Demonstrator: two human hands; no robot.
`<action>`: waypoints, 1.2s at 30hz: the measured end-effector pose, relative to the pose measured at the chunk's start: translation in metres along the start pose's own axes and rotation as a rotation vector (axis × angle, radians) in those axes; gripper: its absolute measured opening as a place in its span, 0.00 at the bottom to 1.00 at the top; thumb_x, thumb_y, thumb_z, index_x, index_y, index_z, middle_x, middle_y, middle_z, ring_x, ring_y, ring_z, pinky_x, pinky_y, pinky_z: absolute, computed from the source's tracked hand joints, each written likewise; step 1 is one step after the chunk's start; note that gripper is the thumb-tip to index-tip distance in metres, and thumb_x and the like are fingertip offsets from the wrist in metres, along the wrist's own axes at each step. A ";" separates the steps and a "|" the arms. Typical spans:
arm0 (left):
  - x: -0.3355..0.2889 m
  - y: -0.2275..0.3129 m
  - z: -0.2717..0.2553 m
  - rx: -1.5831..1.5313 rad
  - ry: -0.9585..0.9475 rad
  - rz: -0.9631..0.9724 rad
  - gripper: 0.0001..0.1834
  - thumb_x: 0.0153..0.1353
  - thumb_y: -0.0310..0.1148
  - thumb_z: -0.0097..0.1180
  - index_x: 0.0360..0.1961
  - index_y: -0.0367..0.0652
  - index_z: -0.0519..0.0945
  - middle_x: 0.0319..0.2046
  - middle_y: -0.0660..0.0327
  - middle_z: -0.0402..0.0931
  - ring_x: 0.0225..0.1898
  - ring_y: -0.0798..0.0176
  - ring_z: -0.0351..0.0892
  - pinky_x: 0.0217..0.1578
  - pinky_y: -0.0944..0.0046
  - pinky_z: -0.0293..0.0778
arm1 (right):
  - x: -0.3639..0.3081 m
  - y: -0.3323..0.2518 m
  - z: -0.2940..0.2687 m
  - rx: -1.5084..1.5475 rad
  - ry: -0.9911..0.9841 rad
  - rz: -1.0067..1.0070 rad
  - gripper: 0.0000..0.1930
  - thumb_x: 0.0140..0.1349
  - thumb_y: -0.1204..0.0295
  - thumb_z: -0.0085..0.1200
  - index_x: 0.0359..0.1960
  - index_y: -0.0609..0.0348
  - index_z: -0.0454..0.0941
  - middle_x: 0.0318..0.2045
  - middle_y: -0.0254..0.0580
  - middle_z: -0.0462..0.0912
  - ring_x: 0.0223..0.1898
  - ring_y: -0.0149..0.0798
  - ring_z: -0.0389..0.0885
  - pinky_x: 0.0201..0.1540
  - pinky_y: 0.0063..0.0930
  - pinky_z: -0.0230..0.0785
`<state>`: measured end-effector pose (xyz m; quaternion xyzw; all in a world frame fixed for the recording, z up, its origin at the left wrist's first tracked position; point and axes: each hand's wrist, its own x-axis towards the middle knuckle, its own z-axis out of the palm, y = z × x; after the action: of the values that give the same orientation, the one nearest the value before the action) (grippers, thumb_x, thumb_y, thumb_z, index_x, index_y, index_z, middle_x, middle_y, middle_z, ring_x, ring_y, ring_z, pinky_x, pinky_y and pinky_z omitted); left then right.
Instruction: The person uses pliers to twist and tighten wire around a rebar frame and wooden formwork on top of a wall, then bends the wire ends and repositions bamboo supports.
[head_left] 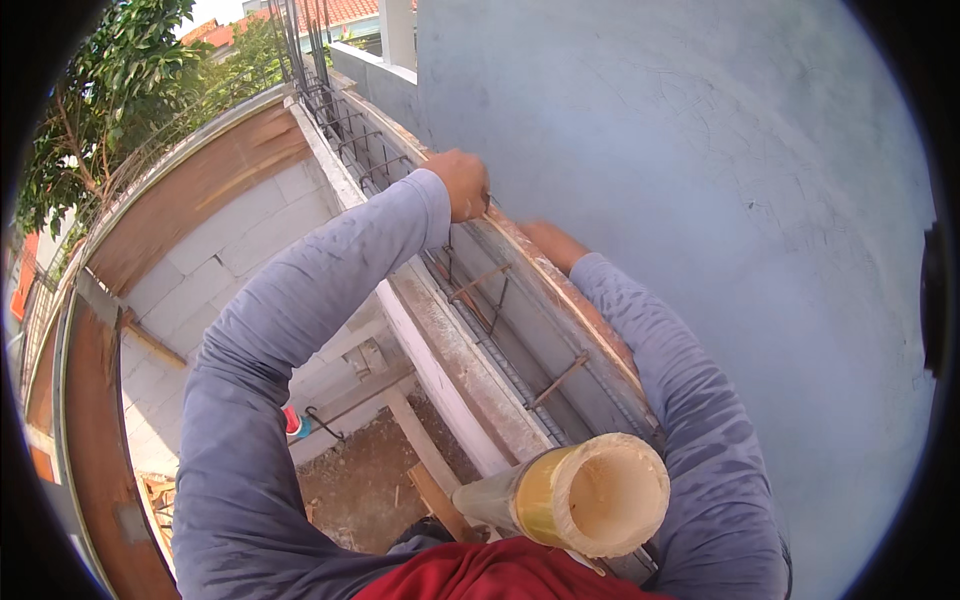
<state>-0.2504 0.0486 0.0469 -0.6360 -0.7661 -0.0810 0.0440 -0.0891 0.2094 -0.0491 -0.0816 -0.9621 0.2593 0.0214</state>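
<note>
My left hand (460, 185) is closed in a fist at the top edge of a plywood form board (545, 268). What its fingers hold, if anything, is hidden. My right hand (555, 245) reaches round the outer side of the same board, between it and the grey wall; it is blurred and its fingertips are out of sight. Beneath my left forearm runs a narrow trough with a cage of steel reinforcing bars (497, 360) inside. Short cross ties (558, 380) span the cage. A second form board (440, 355), pale-edged, makes the trough's left side.
A thick bamboo pole (612, 497) rises close before my body, its cut end up. The grey wall (740, 260) fills the right side. Down left lie a dirt floor (360, 490) and a pale block wall (245, 235). Upright bars (305, 40) stand at the far end.
</note>
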 end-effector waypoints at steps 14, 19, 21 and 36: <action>-0.165 -0.006 0.011 -0.211 0.330 -0.201 0.09 0.65 0.33 0.61 0.41 0.46 0.90 0.32 0.52 0.87 0.37 0.49 0.87 0.41 0.53 0.81 | 0.041 -0.045 -0.106 -0.868 0.433 -0.098 0.10 0.69 0.70 0.47 0.42 0.46 0.83 0.41 0.37 0.88 0.48 0.44 0.85 0.46 0.43 0.76; -0.165 -0.015 0.035 -0.600 0.559 -0.332 0.10 0.63 0.36 0.65 0.41 0.43 0.90 0.32 0.52 0.86 0.33 0.53 0.86 0.38 0.57 0.79 | 0.041 -0.051 -0.098 0.051 0.424 0.042 0.10 0.75 0.65 0.49 0.42 0.56 0.80 0.38 0.41 0.88 0.49 0.41 0.86 0.47 0.37 0.78; -0.155 -0.009 0.009 -0.500 0.554 -0.345 0.11 0.62 0.37 0.66 0.40 0.43 0.90 0.33 0.52 0.86 0.32 0.53 0.85 0.38 0.57 0.79 | 0.027 -0.039 -0.087 0.699 0.408 0.086 0.12 0.77 0.63 0.50 0.47 0.60 0.77 0.36 0.41 0.87 0.47 0.41 0.86 0.46 0.35 0.78; -0.069 -0.010 -0.060 0.040 0.495 -0.317 0.10 0.63 0.42 0.62 0.37 0.53 0.91 0.37 0.58 0.87 0.41 0.46 0.85 0.44 0.49 0.80 | 0.021 0.014 0.010 0.399 0.089 -0.102 0.24 0.73 0.63 0.56 0.69 0.52 0.72 0.42 0.43 0.86 0.43 0.36 0.83 0.52 0.32 0.73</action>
<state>-0.2494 -0.0305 0.0932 -0.4685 -0.8233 -0.2245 0.2287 -0.1083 0.2197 -0.0650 -0.0385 -0.8927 0.4394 0.0929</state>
